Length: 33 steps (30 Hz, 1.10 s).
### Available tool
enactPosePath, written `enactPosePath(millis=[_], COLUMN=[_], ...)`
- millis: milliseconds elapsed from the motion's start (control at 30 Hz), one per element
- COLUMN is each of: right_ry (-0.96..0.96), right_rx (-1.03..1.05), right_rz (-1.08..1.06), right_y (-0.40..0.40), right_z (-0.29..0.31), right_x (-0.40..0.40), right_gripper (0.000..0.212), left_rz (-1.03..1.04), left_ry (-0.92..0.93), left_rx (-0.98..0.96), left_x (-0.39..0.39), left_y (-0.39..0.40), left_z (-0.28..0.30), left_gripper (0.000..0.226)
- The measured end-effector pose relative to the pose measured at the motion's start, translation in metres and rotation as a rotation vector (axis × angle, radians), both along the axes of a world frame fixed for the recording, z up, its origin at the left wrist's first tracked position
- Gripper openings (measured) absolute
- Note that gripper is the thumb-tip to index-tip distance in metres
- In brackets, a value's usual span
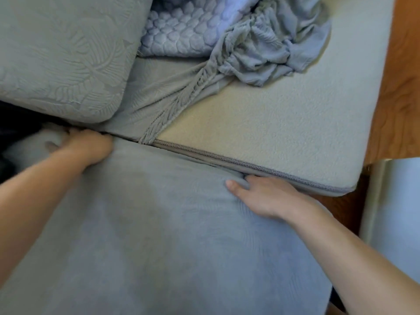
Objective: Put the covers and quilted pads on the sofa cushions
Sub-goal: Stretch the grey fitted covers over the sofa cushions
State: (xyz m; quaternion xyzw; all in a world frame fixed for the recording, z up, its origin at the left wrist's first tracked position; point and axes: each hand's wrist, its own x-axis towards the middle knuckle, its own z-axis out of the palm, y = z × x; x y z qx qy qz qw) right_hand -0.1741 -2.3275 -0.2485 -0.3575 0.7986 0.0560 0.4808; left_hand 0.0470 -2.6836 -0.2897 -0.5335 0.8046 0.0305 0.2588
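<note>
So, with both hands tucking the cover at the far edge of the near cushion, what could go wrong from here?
1. The right hand pinches only a small fold of the blue-grey cover; that grip may slip and the edge could spring back.
2. The left hand pushes into the gap beside the covered cushion; this could shift it.
3. The loose cover lies half on the bare cushion; its stretched corner may pull off.

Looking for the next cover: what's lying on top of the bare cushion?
On the bare cushion lie a bunched grey cover, one corner stretched over its far-left end, and a quilted pad behind it. What lies beneath the heap is hidden.
</note>
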Motion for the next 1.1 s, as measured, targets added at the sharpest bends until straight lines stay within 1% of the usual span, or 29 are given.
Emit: enactPosePath(millis=[33,67,100,133,167,200,300,333,367,433,467,500,567,600,633,667,700,767,800,833,900,967,1000,1067,1100], right_ry=[0.030,0.100,0.180,0.231,0.252,0.243,0.210,0.184,0.144,0.034,-0.047,-0.142,-0.416,-0.564,-0.648,-0.631,-0.572,-0.420,-0.378,-0.337,-0.199,-0.120,-0.153,-0.337,-0.439], right_rx=[-0.031,-0.087,-0.163,-0.242,-0.317,-0.362,-0.379,-0.339,-0.283,-0.147,-0.063,0.012,0.090,0.079,0.041,-0.010,-0.060,-0.110,-0.125,-0.136,-0.164,-0.210,-0.244,-0.280,-0.249], right_rz=[0.018,0.033,0.042,0.040,0.006,-0.038,-0.131,-0.158,-0.201,-0.334,-0.460,-0.639,-1.198,-1.438,-1.583,-1.646,-1.698,-1.735,-1.708,-1.669,-1.619,-1.602,-1.585,-1.559,-1.582], right_y=[0.001,0.009,0.021,0.035,0.049,0.060,0.080,0.084,0.088,0.110,0.130,0.153,0.192,0.206,0.213,0.213,0.209,0.199,0.195,0.194,0.201,0.219,0.226,0.235,0.240], right_z=[0.001,0.002,0.005,0.007,0.009,0.011,0.013,0.014,0.014,0.011,0.003,-0.009,-0.034,-0.046,-0.057,-0.067,-0.074,-0.079,-0.078,-0.080,-0.083,-0.095,-0.098,-0.108,-0.112], right_x=[0.003,0.007,0.013,0.018,0.019,0.016,-0.003,-0.013,-0.024,-0.047,-0.056,-0.063,-0.058,-0.048,-0.036,-0.025,-0.015,-0.004,-0.007,-0.015,-0.041,-0.067,-0.073,-0.067,-0.054], right_gripper=[0.080,0.070,0.058,0.047,0.040,0.037,0.035,0.038,0.046,0.059,0.061,0.061,0.060,0.054,0.042,0.027,0.016,0.015,0.016,0.015,0.020,0.023,0.022,0.025,0.029], left_rz=[-0.070,-0.171,-0.290,-0.407,-0.500,-0.537,-0.610,-0.627,-0.636,-0.621,-0.614,-0.637,-0.664,-0.654,-0.648,-0.623,-0.581,-0.473,-0.429,-0.407,-0.461,-0.569,-0.600,-0.584,-0.565], left_ry=[-0.032,0.110,0.215,0.273,0.310,0.290,0.216,0.187,0.163,0.151,0.140,0.141,0.149,0.166,0.209,0.249,0.278,0.323,0.343,0.356,0.363,0.294,0.243,0.170,0.146], left_rx=[-0.044,0.022,0.083,0.133,0.197,0.214,0.305,0.320,0.325,0.288,0.260,0.220,0.135,0.087,0.026,-0.023,-0.068,-0.110,-0.094,-0.053,0.071,0.176,0.186,0.164,0.150], left_x=[-0.021,-0.039,-0.054,-0.069,-0.078,-0.087,-0.112,-0.116,-0.117,-0.119,-0.119,-0.119,-0.115,-0.112,-0.111,-0.111,-0.111,-0.112,-0.112,-0.111,-0.104,-0.091,-0.086,-0.083,-0.085], left_y=[0.048,0.093,0.136,0.178,0.200,0.216,0.230,0.233,0.235,0.231,0.230,0.232,0.240,0.247,0.252,0.257,0.262,0.281,0.297,0.317,0.368,0.415,0.430,0.440,0.440], left_z=[0.014,0.032,0.047,0.062,0.058,0.057,0.046,0.045,0.043,0.042,0.040,0.038,0.029,0.026,0.024,0.024,0.024,0.030,0.034,0.039,0.048,0.048,0.044,0.036,0.034], left_gripper=[0.063,0.052,0.049,0.049,0.049,0.050,0.061,0.064,0.065,0.060,0.056,0.053,0.049,0.048,0.047,0.046,0.045,0.040,0.040,0.044,0.058,0.065,0.067,0.068,0.069])
